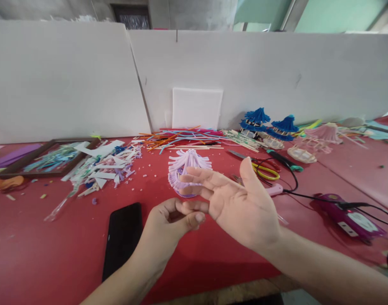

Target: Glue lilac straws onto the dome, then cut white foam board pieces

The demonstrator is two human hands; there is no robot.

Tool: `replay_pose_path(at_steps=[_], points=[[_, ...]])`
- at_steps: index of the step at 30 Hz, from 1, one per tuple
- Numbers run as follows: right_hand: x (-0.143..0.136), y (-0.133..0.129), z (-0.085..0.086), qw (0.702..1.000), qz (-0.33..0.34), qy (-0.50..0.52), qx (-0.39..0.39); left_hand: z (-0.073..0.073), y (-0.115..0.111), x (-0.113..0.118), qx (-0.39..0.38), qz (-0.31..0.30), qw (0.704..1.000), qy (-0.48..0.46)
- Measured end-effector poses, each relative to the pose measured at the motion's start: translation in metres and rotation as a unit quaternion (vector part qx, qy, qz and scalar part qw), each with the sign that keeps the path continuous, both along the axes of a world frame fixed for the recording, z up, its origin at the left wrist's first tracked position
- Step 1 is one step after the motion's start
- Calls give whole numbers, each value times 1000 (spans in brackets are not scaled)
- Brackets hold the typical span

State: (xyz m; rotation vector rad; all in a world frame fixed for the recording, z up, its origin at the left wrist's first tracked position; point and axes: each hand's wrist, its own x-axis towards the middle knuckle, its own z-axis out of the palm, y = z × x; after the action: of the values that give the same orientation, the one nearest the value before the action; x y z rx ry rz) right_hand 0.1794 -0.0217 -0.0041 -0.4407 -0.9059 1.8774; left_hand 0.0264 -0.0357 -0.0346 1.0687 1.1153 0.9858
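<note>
Left-hand grip: the left hand point(168, 231) is closed in a pinch on a fingertip of the right hand point(243, 207); can't tell if anything tiny is caught in there.
Right-hand grip: open, palm showing, fingers spread a bit, not holding anything I can see.
Lilac fringed piece point(190, 159): on the desk point(76, 250), just beyond the fingers, partly hidden by them.
How it'd handle: I'd guess super light, soft fringe that crushes easily, not very slippery. Personally I'd take it low by the rim, gently, both sides, and leave the strips alone.
Phone point(123, 237): near side, left of the left hand.
Yellow-handled scissors point(266, 173): right, beyond the right hand.
Magenta power strip point(349, 220): over on the right, cables around it.
Scrap pile point(109, 167): left, white and lilac offcuts.
Coloured sticks point(187, 137): far side, behind the lilac piece.
Blue fringed models point(256, 117): far right, beside a pink one point(324, 134).
</note>
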Motion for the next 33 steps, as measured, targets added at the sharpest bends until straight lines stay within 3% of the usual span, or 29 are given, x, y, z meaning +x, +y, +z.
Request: replay_pose_path(at_steps=[7, 15, 18, 21, 24, 27, 30, 33], points=[[9, -1, -1, 998, -26, -14, 53, 2, 8, -21, 87, 74, 993, -2], [18, 1, -14, 991, -43, -101, 82, 22, 19, -43, 255, 149, 943, 154], [19, -1, -19, 975, -30, -160, 149, 31, 18, -38, 330, 125, 903, 245], [20, -4, -21, 954, -11, -210, 216, 35, 17, -32, 439, 62, 835, 324], [21, -6, -17, 943, 5, -214, 256, 33, 18, -30, 535, 2, 772, 342], [22, -10, -11, 935, 16, -224, 275, 31, 18, -30, 581, -20, 730, 360], [25, -11, -6, 917, 19, -271, 292, 31, 17, -31, 585, -28, 717, 377], [29, -11, -4, 883, 15, -323, 339, 33, 15, -31, 547, 0, 747, 377]])
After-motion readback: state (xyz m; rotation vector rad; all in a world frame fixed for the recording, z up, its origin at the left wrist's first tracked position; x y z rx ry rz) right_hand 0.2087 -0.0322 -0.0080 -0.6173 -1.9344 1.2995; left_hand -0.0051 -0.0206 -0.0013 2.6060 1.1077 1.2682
